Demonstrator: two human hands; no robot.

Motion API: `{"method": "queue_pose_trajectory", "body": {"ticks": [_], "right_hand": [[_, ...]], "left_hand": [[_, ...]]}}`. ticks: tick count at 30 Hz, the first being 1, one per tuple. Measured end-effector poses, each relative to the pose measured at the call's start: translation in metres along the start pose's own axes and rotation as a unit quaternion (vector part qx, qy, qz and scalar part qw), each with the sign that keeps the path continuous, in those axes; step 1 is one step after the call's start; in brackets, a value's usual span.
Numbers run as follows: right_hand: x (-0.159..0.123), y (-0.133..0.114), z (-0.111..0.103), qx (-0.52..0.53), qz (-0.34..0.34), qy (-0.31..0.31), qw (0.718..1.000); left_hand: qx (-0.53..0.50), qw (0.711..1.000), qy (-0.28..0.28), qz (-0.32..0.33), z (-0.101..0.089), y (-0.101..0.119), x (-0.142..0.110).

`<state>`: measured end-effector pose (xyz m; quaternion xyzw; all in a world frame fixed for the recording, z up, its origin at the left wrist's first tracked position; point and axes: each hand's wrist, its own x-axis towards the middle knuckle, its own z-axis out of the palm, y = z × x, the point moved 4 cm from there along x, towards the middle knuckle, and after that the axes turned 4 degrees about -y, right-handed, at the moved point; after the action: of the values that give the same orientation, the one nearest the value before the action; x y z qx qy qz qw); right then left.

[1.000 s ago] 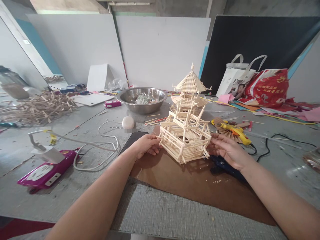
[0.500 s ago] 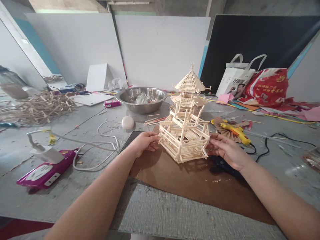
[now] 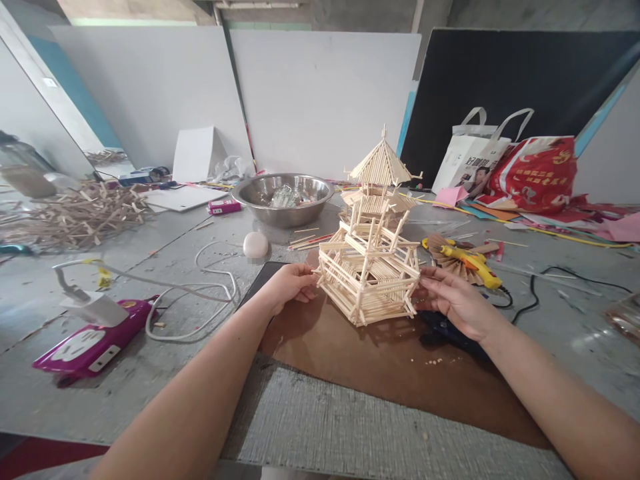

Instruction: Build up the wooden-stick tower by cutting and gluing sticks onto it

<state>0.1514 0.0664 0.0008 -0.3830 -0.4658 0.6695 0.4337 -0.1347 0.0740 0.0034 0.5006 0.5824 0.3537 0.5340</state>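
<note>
A pagoda model (image 3: pixel 367 267) built from thin wooden sticks stands upright over a brown mat (image 3: pixel 345 360), its pointed roof at the top. My left hand (image 3: pixel 293 288) grips its lower tier at the left edge, fingers bent together. At the right edge, my right hand (image 3: pixel 453 300) has thumb and fingers closed on the same lower tier. Some fingertips are hidden behind the sticks. Just behind my right hand lie a yellow glue gun (image 3: pixel 473 263) and a folded paper fan (image 3: pixel 440 257). A dark blue object (image 3: pixel 450 330) is partly covered by that hand.
A steel basin (image 3: pixel 283 213) stands behind the model. To the left are a purple power strip (image 3: pixel 95 340) with a white plug, a looped cable (image 3: pixel 187 290), a white round object (image 3: pixel 255 245) and a stick pile (image 3: pixel 80 217). Bags (image 3: pixel 535 173) sit at the back right.
</note>
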Motion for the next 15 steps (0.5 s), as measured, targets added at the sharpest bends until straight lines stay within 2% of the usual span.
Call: {"method": "queue_pose_trajectory", "body": {"ticks": [15], "right_hand": [[-0.0005, -0.0005, 0.0016, 0.001, 0.0, 0.004, 1.0]], "left_hand": [[0.014, 1.0, 0.022, 0.006, 0.0007, -0.0019, 0.0012]]}}
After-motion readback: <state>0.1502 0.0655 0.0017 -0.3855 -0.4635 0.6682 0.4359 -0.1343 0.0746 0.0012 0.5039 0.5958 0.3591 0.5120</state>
